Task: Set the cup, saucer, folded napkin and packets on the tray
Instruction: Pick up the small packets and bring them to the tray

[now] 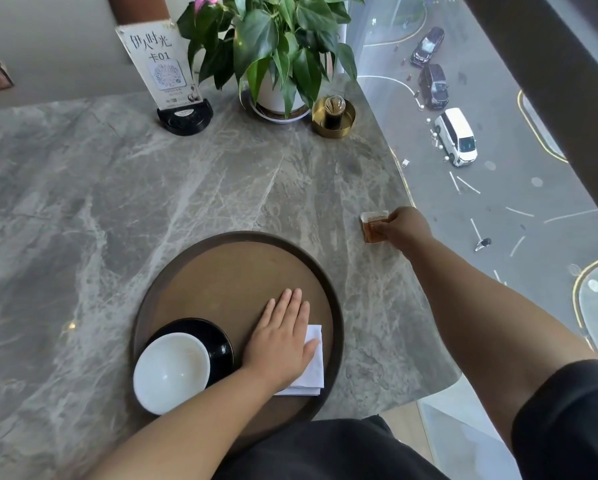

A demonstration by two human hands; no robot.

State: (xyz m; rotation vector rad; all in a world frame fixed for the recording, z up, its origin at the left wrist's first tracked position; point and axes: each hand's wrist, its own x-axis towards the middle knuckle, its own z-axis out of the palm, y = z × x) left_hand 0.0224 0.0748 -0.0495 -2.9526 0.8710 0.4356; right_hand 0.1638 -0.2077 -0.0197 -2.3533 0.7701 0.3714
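Observation:
A round brown tray [221, 271] lies on the grey marble table in front of me. On its near left stands a white cup [171, 372] on a black saucer [217, 337]. A folded white napkin [313, 365] lies on the tray's right side, and my left hand [282, 334] rests flat on it with fingers together. Beyond the tray, near the table's right edge, my right hand [403, 228] pinches small orange-and-white packets [372, 225] that are on or just above the tabletop.
At the back of the table stand a QR-code sign in a black base [167, 71], a potted plant in a white pot [276, 95] and a gold dish holding a small bottle [334, 117]. The table's right edge [405, 188] runs along a window over a street.

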